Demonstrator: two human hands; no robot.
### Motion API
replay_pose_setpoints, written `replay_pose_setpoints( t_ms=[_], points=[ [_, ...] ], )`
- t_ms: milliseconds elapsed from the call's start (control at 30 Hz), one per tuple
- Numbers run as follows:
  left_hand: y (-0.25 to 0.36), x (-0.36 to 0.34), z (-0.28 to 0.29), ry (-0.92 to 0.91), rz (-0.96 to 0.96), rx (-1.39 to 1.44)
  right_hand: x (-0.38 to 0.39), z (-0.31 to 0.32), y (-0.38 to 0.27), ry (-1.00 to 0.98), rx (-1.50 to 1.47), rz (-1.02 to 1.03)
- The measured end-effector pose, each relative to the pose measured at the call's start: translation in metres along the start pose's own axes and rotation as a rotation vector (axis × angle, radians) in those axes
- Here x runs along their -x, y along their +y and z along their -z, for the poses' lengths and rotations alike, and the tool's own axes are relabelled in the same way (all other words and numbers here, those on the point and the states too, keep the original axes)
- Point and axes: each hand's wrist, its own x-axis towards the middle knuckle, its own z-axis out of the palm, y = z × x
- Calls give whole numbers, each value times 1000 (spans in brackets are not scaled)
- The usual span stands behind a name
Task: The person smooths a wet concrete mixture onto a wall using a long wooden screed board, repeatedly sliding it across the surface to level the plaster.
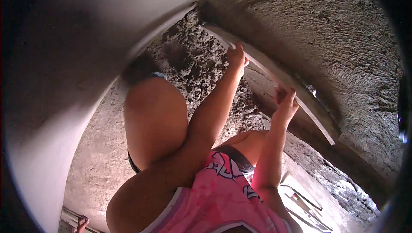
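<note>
A long, straight, pale bar [274,73], perhaps a wooden strip or straightedge, runs slantwise along the lower edge of rough grey plaster [326,48]. My left hand [237,57] is closed on the bar toward its far left end, thumb laid over its face. Lower down and to the right, my right hand [286,103] grips the same bar from beneath, its fingers partly hidden behind it. Both arms reach up and forward from my pink top. The bar's near right end sticks out beyond my right hand.
A smooth pale wall [51,117] curves along the left. Rough, crumbly mortar [193,61] lies between it and the bar. At lower right, frame-like long pieces [304,207] rest on the floor near rubble [347,190]. Another person's hand [81,223] shows at lower left.
</note>
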Motion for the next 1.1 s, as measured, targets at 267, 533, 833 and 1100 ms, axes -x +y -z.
replay_pose_setpoints(
  t_ms=[267,533,833,1100],
  points=[
    [-25,5,0,93,5,-95,-1,22,6,1,39,3],
    [-38,22,-13,145,46,-118,-3,40,3,-14,77,-8],
    [-59,34,-17,142,65,-109,-4,64,5,38,107,-46],
    [-132,52,-8,17,263,-23,-3,112,8,137,192,-20]
  ],
)
